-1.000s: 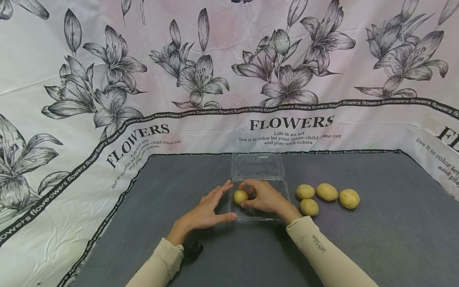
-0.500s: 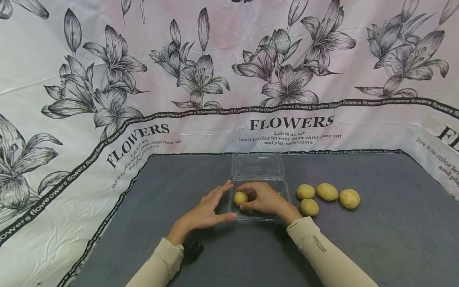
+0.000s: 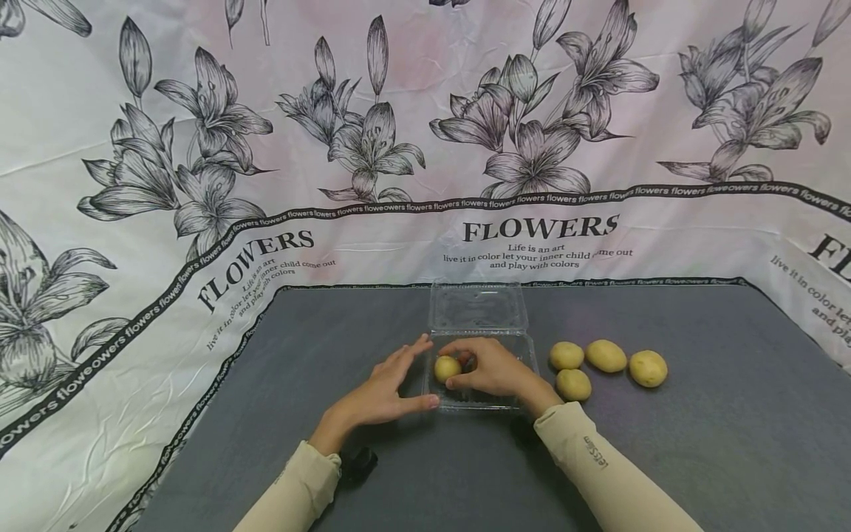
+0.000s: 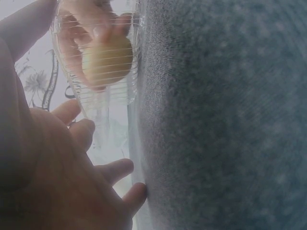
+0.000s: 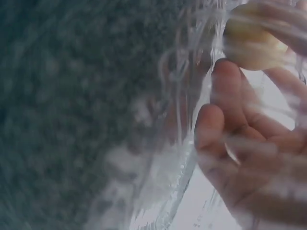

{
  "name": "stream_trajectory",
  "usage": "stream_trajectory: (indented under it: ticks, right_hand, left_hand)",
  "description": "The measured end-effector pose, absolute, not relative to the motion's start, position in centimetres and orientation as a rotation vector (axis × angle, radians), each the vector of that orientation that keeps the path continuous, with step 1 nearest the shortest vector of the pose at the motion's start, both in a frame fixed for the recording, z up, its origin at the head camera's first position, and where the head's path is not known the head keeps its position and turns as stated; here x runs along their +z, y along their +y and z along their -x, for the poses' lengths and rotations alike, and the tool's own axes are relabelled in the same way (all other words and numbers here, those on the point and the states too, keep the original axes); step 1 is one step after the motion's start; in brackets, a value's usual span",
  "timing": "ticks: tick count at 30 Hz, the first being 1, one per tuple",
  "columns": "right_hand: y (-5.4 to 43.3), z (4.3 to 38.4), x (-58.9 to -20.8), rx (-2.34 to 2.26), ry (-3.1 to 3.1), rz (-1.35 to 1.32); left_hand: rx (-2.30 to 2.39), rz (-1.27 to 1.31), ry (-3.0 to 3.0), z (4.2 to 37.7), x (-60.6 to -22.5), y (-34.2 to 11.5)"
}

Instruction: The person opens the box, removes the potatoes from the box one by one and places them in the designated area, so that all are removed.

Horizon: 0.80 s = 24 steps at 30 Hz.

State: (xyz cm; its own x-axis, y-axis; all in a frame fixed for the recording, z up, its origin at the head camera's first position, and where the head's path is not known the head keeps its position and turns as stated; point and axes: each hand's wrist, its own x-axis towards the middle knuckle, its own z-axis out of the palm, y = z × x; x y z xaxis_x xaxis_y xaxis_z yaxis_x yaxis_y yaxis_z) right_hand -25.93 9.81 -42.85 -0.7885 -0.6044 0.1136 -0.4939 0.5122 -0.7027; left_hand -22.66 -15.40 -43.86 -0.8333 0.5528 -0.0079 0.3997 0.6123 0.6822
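Note:
A clear plastic clamshell box (image 3: 479,307) stands on the dark table with its lid raised at the back. Inside its left part is a small yellow potato (image 3: 447,369), pinched between the thumb and fingers of my right hand (image 3: 490,366). In the left wrist view the same potato (image 4: 108,62) shows through the ribbed plastic wall. My left hand (image 3: 384,390) lies along the left side of the box, fingers spread and thumb near the front left corner. Nothing is in its grasp. The right wrist view, through plastic, shows the potato (image 5: 252,40) at the fingertips.
Several potatoes lie right of the box: one (image 3: 566,355) closest at the back, one (image 3: 573,384) in front of it, others (image 3: 606,356) further right. A small black object (image 3: 359,465) is by the left cuff. A floral cloth (image 3: 372,244) hangs behind the table.
The potato has shifted very slightly down and to the right with my right fingers, inside the box. My left hand has stayed in place.

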Motion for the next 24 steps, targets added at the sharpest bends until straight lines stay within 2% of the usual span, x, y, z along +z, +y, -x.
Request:
stream_trajectory:
  ticks: [24]
  right_hand:
    - [11.9,25.4,-41.1,-1.218,2.573,0.932]
  left_hand:
    - [1.021,-0.765,2.636,22.7,-43.8,-15.3]
